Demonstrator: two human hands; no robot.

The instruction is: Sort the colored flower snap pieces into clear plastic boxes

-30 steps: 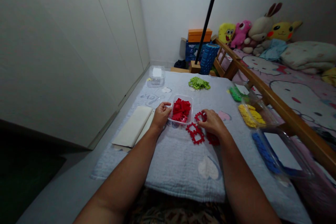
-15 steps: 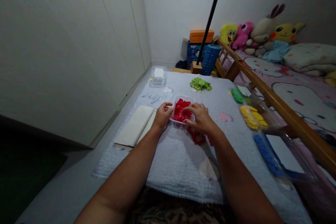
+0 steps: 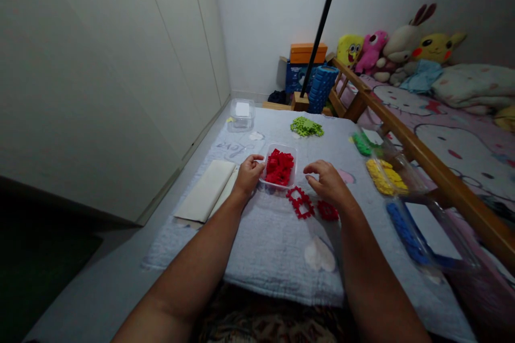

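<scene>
A clear plastic container (image 3: pixel 295 163) filled with red interlocking pieces (image 3: pixel 279 167) stands mid-table. My left hand (image 3: pixel 250 174) grips its left rim between thumb and fingers. To the right of the container, my right hand (image 3: pixel 324 178) hovers with thumb and curled fingers apart, and nothing shows between them. Below that hand, red notched square frames (image 3: pixel 300 202) lie on the cloth, close to the container's front right corner. Another red piece (image 3: pixel 328 210) rests beside them, partly covered by my right wrist.
A light green pile of pieces (image 3: pixel 306 126) lies at the back. Lidded boxes of green (image 3: pixel 362 144), yellow (image 3: pixel 386 177) and blue pieces (image 3: pixel 408 233) line the right edge by a wooden bed rail (image 3: pixel 402 123). A folded cream sheet (image 3: pixel 207 190) and a clear box (image 3: pixel 241 115) are left.
My right hand has come out of the container and moved right, uncovering the red pieces inside and the frames on the cloth. My left hand stays on the rim.
</scene>
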